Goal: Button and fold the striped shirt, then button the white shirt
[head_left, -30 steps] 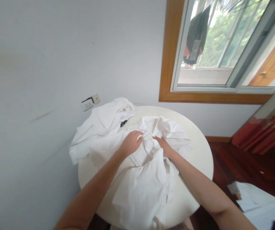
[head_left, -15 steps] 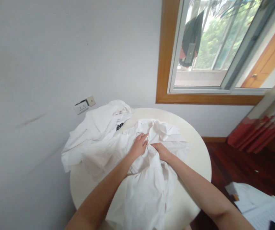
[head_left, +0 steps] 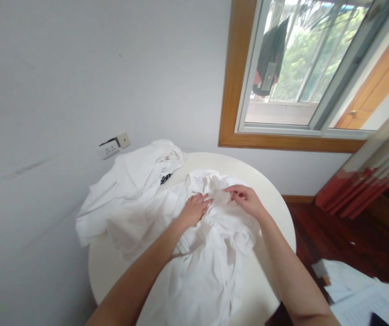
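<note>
A crumpled white garment lies across the round table, with part of it hanging over the near edge. My left hand rests flat on the bunched cloth, fingers stretched out. To its right, my right hand is raised slightly, its thumb and fingers pinching a fold of the same garment. At the table's left side a second heap of white cloth reaches toward the wall. A small black-and-white patterned piece shows beside that heap.
The white round table stands against the wall, below a wood-framed window. A wall socket is just behind the cloth heap. Papers lie low at the right, and a red-and-white curtain hangs beyond.
My right hand has moved up and to the right, away from my left hand, lifting a fold of the garment. My left hand has flattened onto the cloth. The view has shifted slightly.
</note>
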Demonstrator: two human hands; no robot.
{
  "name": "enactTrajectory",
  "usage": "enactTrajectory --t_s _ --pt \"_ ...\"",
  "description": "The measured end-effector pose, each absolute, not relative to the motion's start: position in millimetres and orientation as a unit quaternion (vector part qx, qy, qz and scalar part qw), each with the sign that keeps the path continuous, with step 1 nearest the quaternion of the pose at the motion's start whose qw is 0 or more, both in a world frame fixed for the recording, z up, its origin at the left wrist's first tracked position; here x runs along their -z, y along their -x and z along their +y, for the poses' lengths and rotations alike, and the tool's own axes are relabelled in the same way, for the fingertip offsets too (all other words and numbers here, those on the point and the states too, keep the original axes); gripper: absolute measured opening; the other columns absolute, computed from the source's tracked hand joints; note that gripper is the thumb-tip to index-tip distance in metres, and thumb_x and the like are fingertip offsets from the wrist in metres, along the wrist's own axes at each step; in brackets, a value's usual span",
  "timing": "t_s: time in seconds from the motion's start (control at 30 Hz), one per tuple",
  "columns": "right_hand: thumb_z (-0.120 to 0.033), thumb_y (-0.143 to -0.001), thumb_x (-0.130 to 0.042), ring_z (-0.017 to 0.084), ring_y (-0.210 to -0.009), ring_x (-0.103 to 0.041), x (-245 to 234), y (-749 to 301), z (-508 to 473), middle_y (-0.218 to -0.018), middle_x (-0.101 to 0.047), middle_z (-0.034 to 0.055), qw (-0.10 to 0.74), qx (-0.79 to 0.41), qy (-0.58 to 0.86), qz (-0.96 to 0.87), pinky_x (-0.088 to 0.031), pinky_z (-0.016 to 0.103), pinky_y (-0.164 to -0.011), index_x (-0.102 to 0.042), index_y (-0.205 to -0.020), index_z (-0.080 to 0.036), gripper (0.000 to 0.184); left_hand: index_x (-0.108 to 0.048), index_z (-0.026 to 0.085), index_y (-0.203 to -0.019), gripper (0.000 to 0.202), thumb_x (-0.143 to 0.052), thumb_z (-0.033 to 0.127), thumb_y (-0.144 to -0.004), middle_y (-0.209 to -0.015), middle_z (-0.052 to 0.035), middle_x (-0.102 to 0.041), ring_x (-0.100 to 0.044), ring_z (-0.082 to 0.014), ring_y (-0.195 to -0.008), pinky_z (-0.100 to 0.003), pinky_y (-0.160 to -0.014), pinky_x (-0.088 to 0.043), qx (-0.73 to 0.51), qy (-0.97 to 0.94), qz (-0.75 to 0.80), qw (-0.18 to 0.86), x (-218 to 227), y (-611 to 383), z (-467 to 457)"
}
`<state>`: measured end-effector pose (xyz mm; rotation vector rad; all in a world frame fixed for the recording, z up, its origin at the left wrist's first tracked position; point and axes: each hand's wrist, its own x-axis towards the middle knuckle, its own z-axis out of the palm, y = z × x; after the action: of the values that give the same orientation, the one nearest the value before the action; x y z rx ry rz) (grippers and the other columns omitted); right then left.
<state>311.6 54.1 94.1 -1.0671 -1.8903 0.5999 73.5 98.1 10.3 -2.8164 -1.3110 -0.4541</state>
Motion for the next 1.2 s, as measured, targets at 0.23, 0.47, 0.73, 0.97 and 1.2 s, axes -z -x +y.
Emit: enactTrajectory --t_s 0.23,0.47,0.73,0.97,1.2 --pt "-0.045 -0.078 -0.056 0.02 -0.104 -0.055 -54.6 -369.6 89.4 -0.117 -0.059 0.0086 0.46 -0.184 0.537 -0.683 -0.046 0.034 -0.085 -0.062 -0.109 -0.023 0.038 -0.051 0.031 -0.126 0.037 -0.035 0.03 -0.093 -0.139 -0.0008 -0.045 -0.039 -0.0212 -0.125 -0.041 -0.104 -0.031 0.166 0.888 -0.428 0.008 -4.5 -73.7 101.9" --pt "-0.059 -0.08 -0.047 0.01 -0.053 -0.041 -53.5 -378.4 92.6 -0.055 -0.043 -0.0043 0.537 -0.178 0.592 -0.573 -0.036 0.022 -0.048 -0.049 -0.066 -0.018 0.043 -0.052 0.031 -0.125 0.037 -0.037 0.032 -0.092 -0.137 -0.0015 -0.048 -0.041 -0.0228 -0.124 -0.044 -0.104 -0.031 0.203 0.878 -0.435 0.001 0.8 -72.3 103.8" --pt "-0.059 -0.082 -0.038 0.01 -0.046 -0.034 -42.1 -422.7 103.3 -0.05 -0.032 -0.0075 0.664 -0.107 0.65 -0.353 -0.03 0.022 -0.045 -0.043 -0.069 -0.02 0.041 -0.052 0.031 -0.126 0.037 -0.038 0.032 -0.092 -0.136 -0.0009 -0.048 -0.041 -0.0224 -0.123 -0.042 -0.103 -0.032 0.201 0.875 -0.441 0.004 2.2 -71.6 104.7" --pt "-0.053 -0.078 -0.045 0.022 -0.1 -0.055 -12.4 -438.2 113.9 -0.117 -0.055 0.0166 0.52 -0.067 0.75 -0.403 -0.044 0.031 -0.08 -0.045 -0.125 -0.011 0.063 -0.053 0.029 -0.125 0.036 -0.038 0.031 -0.092 -0.136 -0.0008 -0.049 -0.042 -0.0223 -0.122 -0.041 -0.103 -0.032 0.202 0.875 -0.441 0.006 -0.6 -72.1 102.9" --pt "-0.045 -0.072 -0.056 0.026 -0.088 -0.059 -17.3 -435.8 97.7 -0.091 -0.065 0.0115 0.339 -0.016 0.831 -0.441 -0.043 0.034 -0.075 -0.067 -0.096 -0.019 0.036 -0.053 0.03 -0.124 0.036 -0.039 0.031 -0.092 -0.136 -0.0019 -0.048 -0.042 -0.0223 -0.123 -0.042 -0.104 -0.032 0.21 0.871 -0.444 -0.002 -2.1 -72.7 100.9"
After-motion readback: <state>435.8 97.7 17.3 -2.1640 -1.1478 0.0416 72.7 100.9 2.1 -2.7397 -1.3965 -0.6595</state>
